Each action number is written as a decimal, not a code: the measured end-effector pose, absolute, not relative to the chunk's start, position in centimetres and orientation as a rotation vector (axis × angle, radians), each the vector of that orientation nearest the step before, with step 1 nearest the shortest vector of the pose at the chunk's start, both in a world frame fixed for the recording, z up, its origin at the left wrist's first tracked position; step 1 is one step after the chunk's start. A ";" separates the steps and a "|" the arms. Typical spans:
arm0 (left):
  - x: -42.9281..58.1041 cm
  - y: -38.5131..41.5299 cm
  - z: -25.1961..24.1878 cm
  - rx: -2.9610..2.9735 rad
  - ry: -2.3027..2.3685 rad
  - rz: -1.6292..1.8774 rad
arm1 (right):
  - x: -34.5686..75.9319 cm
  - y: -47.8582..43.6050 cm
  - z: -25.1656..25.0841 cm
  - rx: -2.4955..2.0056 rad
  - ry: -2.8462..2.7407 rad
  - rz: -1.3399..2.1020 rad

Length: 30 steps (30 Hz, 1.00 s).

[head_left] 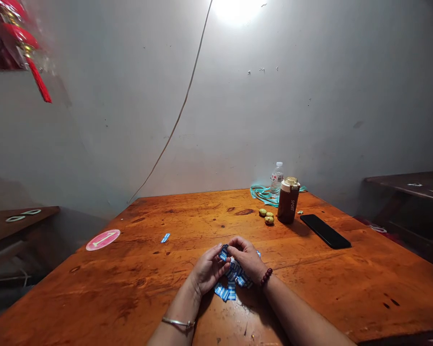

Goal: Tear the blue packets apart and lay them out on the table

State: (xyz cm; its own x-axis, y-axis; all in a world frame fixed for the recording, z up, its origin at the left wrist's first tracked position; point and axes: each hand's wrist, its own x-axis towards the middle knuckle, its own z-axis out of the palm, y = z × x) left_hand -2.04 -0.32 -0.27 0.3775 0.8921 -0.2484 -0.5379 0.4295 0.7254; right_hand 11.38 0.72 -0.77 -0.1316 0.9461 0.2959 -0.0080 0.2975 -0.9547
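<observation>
Bench (130, 288) of glossy orange-brown wood, flat, knotted, scuffed! And near side, left grip (210, 270) and right grip (248, 259) are both pinching a small, flat blue-and-white striped piece (223, 253), right between them, by a loose heap of similar striped rectangular pieces (232, 277).

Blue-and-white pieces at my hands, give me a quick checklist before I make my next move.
1. Held piece gripped: ok, it is between the fingers of the left hand and right hand.
2. Pieces below the hands countable: cannot tell, they overlap and the hands hide some.
3. All pieces gathered: not ok, a stray piece lies apart, off to the left.
4. Brown flask upright: ok, it stands beyond the right hand.
5. Black phone away from the hands: ok, it lies flat to the right.
</observation>
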 end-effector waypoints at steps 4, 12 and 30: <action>-1.7 -0.5 0.1 0.788 0.822 1.028 | 11.7 0.8 -0.8 -0.976 -1.491 0.981; -1.5 -0.4 0.7 1.552 1.163 1.315 | 12.5 1.0 -0.5 -1.009 -1.562 0.816; -3.3 1.1 0.1 0.977 1.192 1.496 | 14.0 0.8 -0.7 -1.416 -2.226 0.579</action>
